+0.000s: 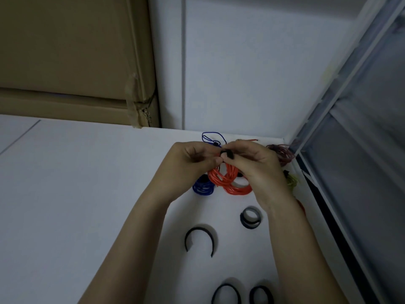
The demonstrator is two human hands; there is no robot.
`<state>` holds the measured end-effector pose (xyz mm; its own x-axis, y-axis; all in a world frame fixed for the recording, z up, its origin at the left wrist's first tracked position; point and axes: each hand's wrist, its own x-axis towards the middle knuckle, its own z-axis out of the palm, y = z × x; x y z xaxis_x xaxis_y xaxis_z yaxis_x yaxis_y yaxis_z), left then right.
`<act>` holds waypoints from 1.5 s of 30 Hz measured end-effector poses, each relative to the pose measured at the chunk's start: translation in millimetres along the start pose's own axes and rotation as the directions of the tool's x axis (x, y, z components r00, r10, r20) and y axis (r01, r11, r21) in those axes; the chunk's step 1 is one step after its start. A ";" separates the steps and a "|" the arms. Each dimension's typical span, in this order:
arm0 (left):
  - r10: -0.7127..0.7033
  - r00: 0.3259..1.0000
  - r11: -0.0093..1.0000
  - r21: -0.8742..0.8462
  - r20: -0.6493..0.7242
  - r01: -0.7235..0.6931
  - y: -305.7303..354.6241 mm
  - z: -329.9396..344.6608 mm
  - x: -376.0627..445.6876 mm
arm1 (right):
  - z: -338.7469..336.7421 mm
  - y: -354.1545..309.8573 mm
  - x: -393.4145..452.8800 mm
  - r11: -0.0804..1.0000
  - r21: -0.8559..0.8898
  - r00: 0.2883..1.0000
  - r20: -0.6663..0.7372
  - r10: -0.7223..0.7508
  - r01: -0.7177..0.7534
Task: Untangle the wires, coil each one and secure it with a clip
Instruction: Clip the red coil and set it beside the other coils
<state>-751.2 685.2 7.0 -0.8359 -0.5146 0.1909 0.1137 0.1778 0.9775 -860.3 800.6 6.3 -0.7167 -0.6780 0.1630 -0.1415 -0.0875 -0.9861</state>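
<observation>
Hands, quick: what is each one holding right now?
Left hand: fingers curled, pinching the black strap on the orange wire coil.
Right hand: pinching the same strap.

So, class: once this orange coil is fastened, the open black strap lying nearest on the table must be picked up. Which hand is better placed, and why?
Probably the left hand. The open black strap lies below the left forearm, while the right hand pinches the black clip on the orange coil.

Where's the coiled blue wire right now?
On the table, the blue coil lies just left of the orange coil, under the left hand.
</observation>
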 end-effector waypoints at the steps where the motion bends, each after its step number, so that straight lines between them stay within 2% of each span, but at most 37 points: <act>1: 0.026 1.000 0.998 0.053 -0.002 -0.026 0.0 -0.5 -0.2 | 0.5 -0.6 -0.1 1.000 0.008 1.000 -0.010 0.006 -0.006; 4: 0.073 0.997 0.981 0.183 -0.027 -0.067 -0.7 1.7 0.5 | 2.5 -0.1 1.2 0.999 0.029 0.999 -0.038 0.033 -0.032; 7: 0.101 0.992 0.969 0.231 -0.070 -0.082 -1.8 6.9 1.3 | 2.1 0.4 1.7 0.998 0.039 0.997 -0.067 0.045 -0.042; 11: 0.235 0.967 0.893 0.414 -0.101 -0.174 -2.6 9.6 0.3 | 3.8 0.5 0.1 1.000 0.009 0.996 -0.084 0.025 -0.025; 14: 0.330 0.942 0.835 0.486 -0.068 -0.257 -2.1 10.3 -0.8 | 3.2 -0.2 0.3 1.000 0.015 0.996 -0.090 0.025 -0.023; 17: 0.433 0.901 0.780 0.509 -0.019 -0.364 -5.1 12.1 0.0 | 4.4 0.0 2.4 0.983 0.155 0.990 -0.075 0.116 -0.103; 21: 0.493 0.870 0.734 0.540 -0.004 -0.413 -12.1 12.3 0.0 | 4.2 0.1 3.1 0.943 0.266 0.975 -0.039 0.218 -0.200; 25: 0.581 0.813 0.629 0.612 0.040 -0.479 -15.4 10.8 1.6 | -1.6 -4.2 3.5 0.897 0.349 0.960 0.031 0.279 -0.272; 29: 0.609 0.787 0.541 0.673 0.100 -0.504 -19.7 8.1 3.3 | -1.9 -5.7 3.6 0.903 0.327 0.958 0.029 0.285 -0.279; 31: 0.605 0.789 0.536 0.679 0.105 -0.501 -19.8 6.6 4.5 | -2.2 -7.3 3.3 0.909 0.322 0.962 0.020 0.273 -0.265; 35: 0.600 0.792 0.537 0.675 0.115 -0.505 -16.9 7.0 5.2 | -1.9 -9.3 2.8 0.979 0.148 0.985 -0.079 0.155 -0.142; 38: 0.504 0.859 0.628 0.647 0.085 -0.433 -12.6 9.6 4.9 | 1.0 -8.3 1.8 0.999 -0.018 0.983 -0.179 0.033 -0.037; 41: 0.453 0.883 0.622 0.667 0.122 -0.411 -8.8 13.4 3.5 | 2.4 -7.1 0.7 0.965 -0.250 0.967 -0.221 -0.131 0.073; 45: 0.370 0.927 0.676 0.664 0.067 -0.318 -0.6 15.2 2.1 | 7.4 -6.5 -1.8 0.925 -0.348 0.955 -0.188 -0.228 0.152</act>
<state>-761.1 696.8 5.4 -0.7687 -0.3547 0.5323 -0.0139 0.8412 0.5405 -853.1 797.0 12.1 -0.7808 -0.4906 0.3868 -0.4779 0.0702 -0.8756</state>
